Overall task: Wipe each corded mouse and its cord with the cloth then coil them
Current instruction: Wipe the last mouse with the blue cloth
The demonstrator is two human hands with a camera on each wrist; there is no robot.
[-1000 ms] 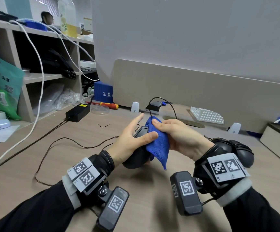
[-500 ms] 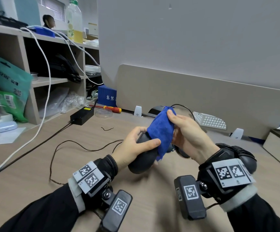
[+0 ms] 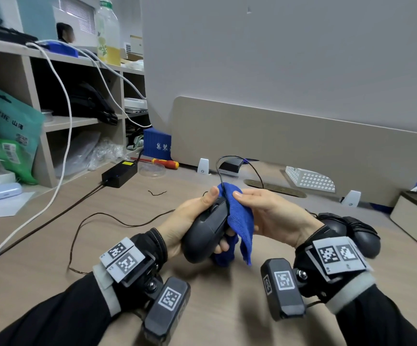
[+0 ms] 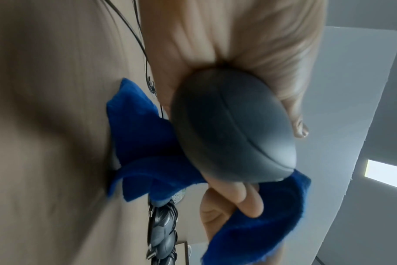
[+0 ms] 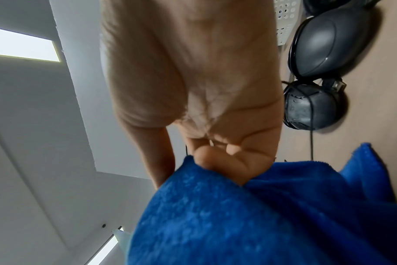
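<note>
My left hand (image 3: 190,221) grips a dark grey corded mouse (image 3: 206,233) above the desk, thumb along its top; in the left wrist view the mouse (image 4: 233,129) fills the palm. My right hand (image 3: 272,216) holds a blue cloth (image 3: 240,218) against the mouse's right side, fingers bunching the cloth (image 5: 249,211). The mouse's thin black cord (image 3: 237,166) loops up from its nose and back toward the partition. Two more dark mice with cords wrapped round them (image 3: 352,233) lie on the desk behind my right wrist, also visible in the right wrist view (image 5: 329,44).
A black power brick (image 3: 119,174) and its brown cable (image 3: 97,218) lie at the left. A screwdriver (image 3: 165,163), a clear dish (image 3: 151,169), a white perforated tray (image 3: 309,181) and a beige partition (image 3: 302,141) stand behind. Shelves (image 3: 52,121) line the left; a box (image 3: 414,218) sits right.
The cloth has moved from over the mouse's front to its right side, baring the top and wheel. My left thumb now lies along the mouse's top. Both hands stay together above the desk.
</note>
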